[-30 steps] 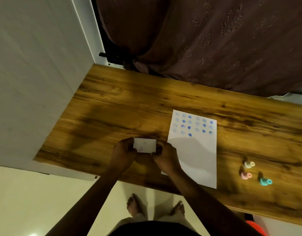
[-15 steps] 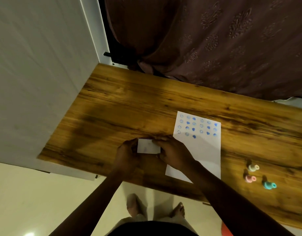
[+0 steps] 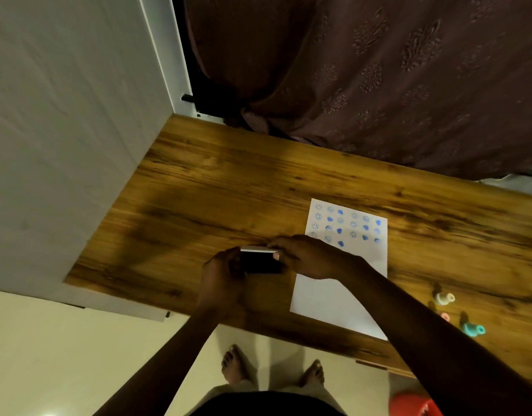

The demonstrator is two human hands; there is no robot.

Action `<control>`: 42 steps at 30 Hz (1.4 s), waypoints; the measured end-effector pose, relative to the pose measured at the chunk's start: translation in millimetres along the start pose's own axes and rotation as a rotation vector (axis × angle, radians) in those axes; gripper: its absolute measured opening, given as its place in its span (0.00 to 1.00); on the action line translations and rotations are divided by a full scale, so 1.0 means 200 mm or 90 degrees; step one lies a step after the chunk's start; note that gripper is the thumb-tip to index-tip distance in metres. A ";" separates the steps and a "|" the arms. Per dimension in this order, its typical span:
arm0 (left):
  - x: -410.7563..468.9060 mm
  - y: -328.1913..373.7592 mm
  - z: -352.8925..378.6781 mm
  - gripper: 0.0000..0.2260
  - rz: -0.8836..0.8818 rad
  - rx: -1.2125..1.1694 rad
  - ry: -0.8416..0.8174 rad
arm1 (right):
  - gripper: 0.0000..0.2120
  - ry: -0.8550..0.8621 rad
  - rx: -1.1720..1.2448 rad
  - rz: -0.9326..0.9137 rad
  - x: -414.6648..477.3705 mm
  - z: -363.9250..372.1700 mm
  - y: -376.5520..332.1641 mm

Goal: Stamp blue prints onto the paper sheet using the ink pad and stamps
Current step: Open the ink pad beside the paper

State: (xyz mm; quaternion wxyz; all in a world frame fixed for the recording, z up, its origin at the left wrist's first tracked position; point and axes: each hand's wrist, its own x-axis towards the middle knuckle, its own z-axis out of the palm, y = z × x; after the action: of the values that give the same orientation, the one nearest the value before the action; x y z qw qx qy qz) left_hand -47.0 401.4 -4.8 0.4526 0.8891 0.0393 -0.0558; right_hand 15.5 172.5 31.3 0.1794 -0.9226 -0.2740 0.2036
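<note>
Both hands hold a small ink pad (image 3: 260,262) just above the wooden table (image 3: 198,205), left of the paper. Its white lid is tipped up at the far edge and the dark pad shows under it. My left hand (image 3: 221,276) grips the case from the left; my right hand (image 3: 309,256) has its fingers on the lid's right end. The white paper sheet (image 3: 339,301) lies to the right, with several rows of blue prints across its far part. Three small stamps stand at the right: a white stamp (image 3: 444,297), a pink stamp (image 3: 445,316) partly behind my forearm, and a teal stamp (image 3: 472,329).
A grey wall (image 3: 63,145) runs along the table's left side and a brown curtain (image 3: 363,70) hangs behind the far edge. My bare feet (image 3: 234,367) stand on the pale floor below the near edge. Something red (image 3: 414,405) sits on the floor at the lower right.
The ink pad's white lid, flat and facing up before, has been swung up so the dark pad shows. My right hand moved over the lid's right end. The camera shifted slightly.
</note>
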 end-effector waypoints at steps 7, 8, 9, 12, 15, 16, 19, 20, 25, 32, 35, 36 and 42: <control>0.01 -0.03 0.02 0.22 -0.011 -0.007 0.011 | 0.15 -0.008 0.034 0.020 0.12 -0.07 0.05; 0.02 -0.03 0.02 0.21 -0.014 -0.003 0.013 | 0.15 -0.006 0.045 0.028 0.14 -0.06 0.06; 0.02 -0.03 0.02 0.20 -0.018 0.000 0.012 | 0.15 -0.005 0.051 0.035 0.16 -0.07 0.07; 0.03 -0.04 0.03 0.18 -0.015 0.015 0.015 | 0.16 -0.017 0.050 0.044 0.22 -0.08 0.10; 0.03 -0.06 0.04 0.19 0.000 0.017 0.013 | 0.17 -0.030 0.056 0.035 0.26 -0.08 0.13; 0.03 -0.06 0.04 0.19 -0.002 0.014 0.010 | 0.17 -0.031 0.070 0.033 0.27 -0.08 0.14; 0.04 -0.07 0.05 0.19 -0.015 0.006 0.013 | 0.19 -0.032 0.118 0.036 0.30 -0.06 0.15; 0.04 -0.07 0.05 0.19 -0.017 0.001 0.011 | 0.20 -0.031 0.131 0.041 0.30 -0.04 0.16; 0.02 -0.08 0.05 0.19 -0.018 -0.019 0.024 | 0.26 0.024 0.114 0.073 0.31 0.06 0.21; 0.01 -0.07 0.05 0.19 -0.003 -0.022 0.022 | 0.27 0.043 0.116 0.077 0.32 0.11 0.24; 0.02 -0.07 0.05 0.19 -0.003 -0.012 0.024 | 0.27 0.060 0.120 0.068 0.29 0.10 0.22; 0.02 -0.07 0.04 0.19 -0.001 -0.012 0.028 | 0.27 0.073 0.118 0.068 0.28 0.10 0.21; 0.03 -0.02 0.04 0.21 -0.012 -0.004 0.050 | 0.23 0.202 0.185 0.080 0.08 -0.02 0.15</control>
State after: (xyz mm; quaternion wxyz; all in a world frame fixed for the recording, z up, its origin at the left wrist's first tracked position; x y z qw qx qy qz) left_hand -42.9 397.5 -14.3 0.4530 0.8888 0.0654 -0.0250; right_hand 42.7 156.8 16.1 0.3384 -0.9228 -0.1519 0.1040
